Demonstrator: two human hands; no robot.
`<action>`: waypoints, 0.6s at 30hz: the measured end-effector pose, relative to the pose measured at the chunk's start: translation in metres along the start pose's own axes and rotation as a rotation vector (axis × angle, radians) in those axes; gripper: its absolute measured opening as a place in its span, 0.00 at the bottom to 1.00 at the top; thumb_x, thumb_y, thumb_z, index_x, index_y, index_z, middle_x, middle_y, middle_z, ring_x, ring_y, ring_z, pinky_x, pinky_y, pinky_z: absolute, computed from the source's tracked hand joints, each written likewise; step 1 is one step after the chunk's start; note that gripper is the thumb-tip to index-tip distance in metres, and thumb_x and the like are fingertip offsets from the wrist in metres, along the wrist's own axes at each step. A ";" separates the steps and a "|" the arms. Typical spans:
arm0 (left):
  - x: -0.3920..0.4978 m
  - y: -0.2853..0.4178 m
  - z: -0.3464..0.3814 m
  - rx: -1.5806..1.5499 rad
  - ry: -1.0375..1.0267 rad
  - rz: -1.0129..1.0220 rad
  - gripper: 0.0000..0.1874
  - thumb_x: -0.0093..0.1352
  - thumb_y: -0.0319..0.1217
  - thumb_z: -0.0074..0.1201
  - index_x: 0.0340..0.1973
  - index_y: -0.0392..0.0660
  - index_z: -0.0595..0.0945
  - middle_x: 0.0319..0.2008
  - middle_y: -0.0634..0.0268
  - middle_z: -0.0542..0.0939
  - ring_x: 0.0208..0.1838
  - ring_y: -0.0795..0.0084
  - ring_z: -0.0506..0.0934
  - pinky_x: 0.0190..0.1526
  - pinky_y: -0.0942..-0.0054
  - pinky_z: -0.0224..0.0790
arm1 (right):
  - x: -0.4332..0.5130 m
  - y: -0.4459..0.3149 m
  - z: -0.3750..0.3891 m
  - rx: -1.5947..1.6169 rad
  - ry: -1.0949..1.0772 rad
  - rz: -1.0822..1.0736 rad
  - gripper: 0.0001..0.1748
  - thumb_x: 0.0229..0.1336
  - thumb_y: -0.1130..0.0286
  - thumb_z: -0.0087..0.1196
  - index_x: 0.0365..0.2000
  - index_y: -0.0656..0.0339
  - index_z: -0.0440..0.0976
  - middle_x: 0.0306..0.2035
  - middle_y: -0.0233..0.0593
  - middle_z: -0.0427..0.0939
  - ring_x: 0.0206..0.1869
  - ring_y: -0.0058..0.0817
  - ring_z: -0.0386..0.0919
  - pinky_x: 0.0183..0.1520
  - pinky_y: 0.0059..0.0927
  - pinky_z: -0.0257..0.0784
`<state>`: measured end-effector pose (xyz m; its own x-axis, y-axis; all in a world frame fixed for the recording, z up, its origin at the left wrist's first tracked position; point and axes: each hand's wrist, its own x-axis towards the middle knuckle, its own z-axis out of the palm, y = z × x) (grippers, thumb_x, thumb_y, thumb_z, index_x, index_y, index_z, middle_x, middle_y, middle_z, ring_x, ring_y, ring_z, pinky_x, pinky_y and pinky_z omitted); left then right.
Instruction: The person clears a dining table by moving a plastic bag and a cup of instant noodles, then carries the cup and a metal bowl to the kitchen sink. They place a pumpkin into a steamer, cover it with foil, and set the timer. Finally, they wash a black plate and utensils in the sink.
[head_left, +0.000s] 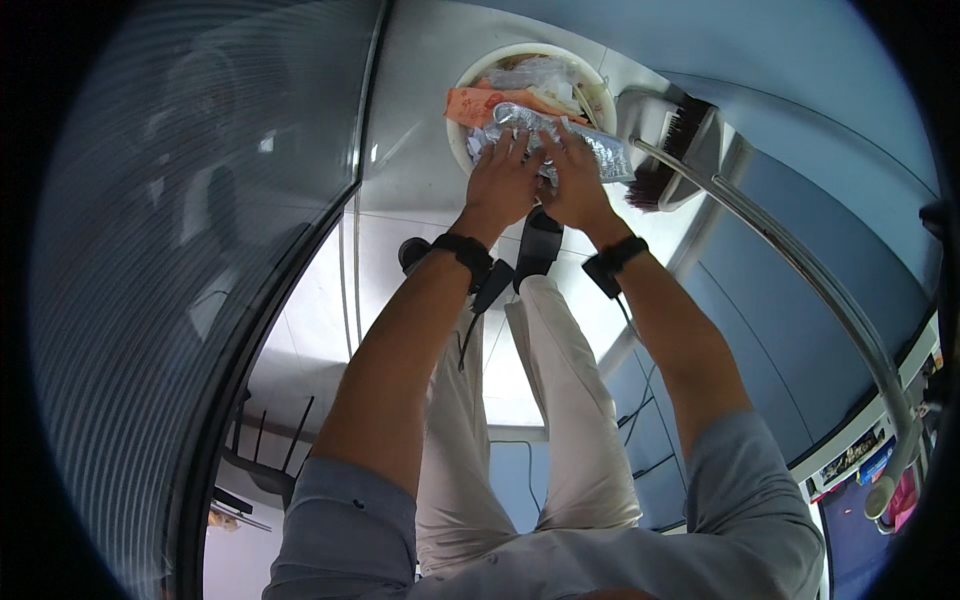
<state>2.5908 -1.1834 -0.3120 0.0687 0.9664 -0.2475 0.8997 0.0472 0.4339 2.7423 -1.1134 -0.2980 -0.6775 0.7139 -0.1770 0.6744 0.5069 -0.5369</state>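
Both hands reach out over a round white waste bin (455, 144) that stands on the floor. My left hand (504, 184) lies palm down with fingers spread on a crumpled silver foil bag (613, 157) at the bin's near side. Close beside it, my right hand (577, 176) rests on the same foil, its fingers apart too. The palms and the undersides of the fingers are hidden. Behind the foil lie an orange printed wrapper (471, 106) and clear plastic film (536, 73). Some white paper scraps (475, 142) show at the bin's left.
Right of the bin, a broom with dark bristles (686, 124) sits in a grey dustpan (643, 112); a long metal handle (810, 262) curves toward me. A ribbed glass panel (150, 315) rises at left, blue cabinet panels (780, 300) at right. My black shoe (540, 240) is near the bin.
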 end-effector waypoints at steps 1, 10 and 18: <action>0.003 -0.001 0.005 0.003 0.007 -0.019 0.22 0.71 0.37 0.50 0.60 0.50 0.76 0.68 0.53 0.67 0.72 0.47 0.61 0.69 0.50 0.56 | -0.009 -0.002 -0.007 -0.027 0.101 0.038 0.43 0.42 0.67 0.68 0.61 0.59 0.65 0.64 0.53 0.64 0.64 0.53 0.65 0.66 0.52 0.59; 0.033 -0.007 0.029 0.020 -0.011 -0.084 0.17 0.67 0.34 0.52 0.51 0.53 0.82 0.59 0.58 0.74 0.62 0.53 0.70 0.58 0.53 0.66 | -0.025 0.020 0.012 -0.124 -0.024 0.262 0.21 0.47 0.69 0.64 0.44 0.64 0.77 0.52 0.52 0.74 0.57 0.50 0.72 0.59 0.43 0.70; 0.003 0.006 0.012 0.118 -0.004 -0.073 0.30 0.67 0.42 0.55 0.63 0.45 0.72 0.67 0.53 0.67 0.69 0.48 0.65 0.67 0.49 0.56 | 0.027 0.035 0.056 -0.241 -0.225 0.167 0.18 0.40 0.62 0.67 0.32 0.62 0.82 0.41 0.49 0.80 0.45 0.48 0.80 0.50 0.43 0.76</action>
<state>2.6015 -1.1835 -0.3201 0.0028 0.9604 -0.2786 0.9467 0.0872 0.3102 2.7310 -1.1036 -0.3676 -0.5820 0.6855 -0.4373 0.8126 0.5111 -0.2802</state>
